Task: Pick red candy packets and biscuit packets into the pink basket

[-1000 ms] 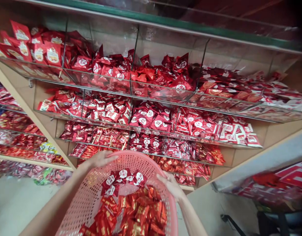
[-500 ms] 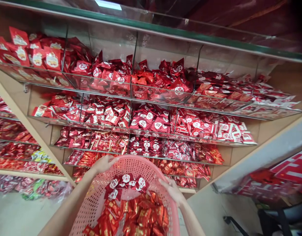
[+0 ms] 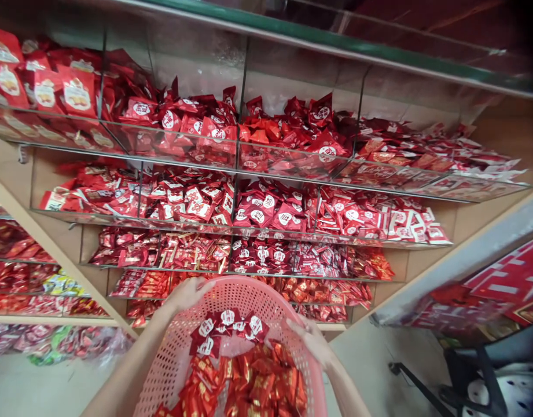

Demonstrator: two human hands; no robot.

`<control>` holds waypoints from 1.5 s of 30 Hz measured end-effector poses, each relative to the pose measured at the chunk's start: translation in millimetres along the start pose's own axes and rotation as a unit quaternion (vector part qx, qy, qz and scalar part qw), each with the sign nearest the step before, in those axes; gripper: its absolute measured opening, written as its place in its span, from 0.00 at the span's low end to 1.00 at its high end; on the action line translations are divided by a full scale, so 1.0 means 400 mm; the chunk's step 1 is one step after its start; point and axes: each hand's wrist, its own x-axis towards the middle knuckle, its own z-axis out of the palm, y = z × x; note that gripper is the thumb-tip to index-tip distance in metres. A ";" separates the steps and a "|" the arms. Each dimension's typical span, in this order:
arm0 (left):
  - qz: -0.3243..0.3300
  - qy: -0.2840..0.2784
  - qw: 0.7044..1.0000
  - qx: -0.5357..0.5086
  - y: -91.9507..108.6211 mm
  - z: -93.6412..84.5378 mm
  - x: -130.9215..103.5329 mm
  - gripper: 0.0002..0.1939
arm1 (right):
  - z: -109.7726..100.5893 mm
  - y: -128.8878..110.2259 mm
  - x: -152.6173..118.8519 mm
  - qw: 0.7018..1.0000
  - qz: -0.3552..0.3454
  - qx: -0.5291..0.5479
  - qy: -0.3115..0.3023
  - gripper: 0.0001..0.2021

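A pink perforated basket (image 3: 168,353) is held low in the centre. My left hand (image 3: 188,294) grips its upper left rim, fingers wrapped over the edge. On the right side of the rim, my right hand (image 3: 312,341) is closed round the edge. Inside lie shiny red and gold packets (image 3: 253,382) in a heap. Above them in the basket sit several dark red packets with white labels (image 3: 227,318). Beyond the basket, small dark red packets (image 3: 261,255) fill a low compartment of the shelf.
Tiered shelves (image 3: 283,234) of red packets with clear dividers and front panels span the view. More shelves stand at the left, with bagged packets (image 3: 58,341) below. At the lower right are a black chair base (image 3: 422,388) and red printed packaging (image 3: 509,278).
The view has shifted slightly closer to the shelves. The basket and both hands appear a little further right and slightly lower; the grip is unchanged.
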 end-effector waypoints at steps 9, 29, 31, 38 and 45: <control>0.004 0.009 1.000 0.013 -0.027 0.005 0.017 0.23 | 0.016 0.001 0.012 1.000 -0.006 0.009 -0.012 0.23; -0.011 -0.011 1.000 0.002 -0.035 -0.028 0.032 0.27 | 0.013 -0.031 0.046 0.998 -0.009 -0.038 -0.044 0.21; -0.009 -0.018 1.000 -0.002 -0.041 -0.027 0.037 0.27 | -0.014 -0.052 0.067 0.991 -0.002 -0.116 -0.071 0.20; -0.026 -0.017 0.999 0.032 -0.053 -0.031 0.057 0.25 | -0.064 -0.151 0.219 0.837 -0.152 -0.501 0.158 0.16; -0.030 -0.023 0.998 0.054 -0.045 -0.037 0.064 0.24 | -0.039 -0.172 0.265 0.716 -0.145 -0.668 0.141 0.12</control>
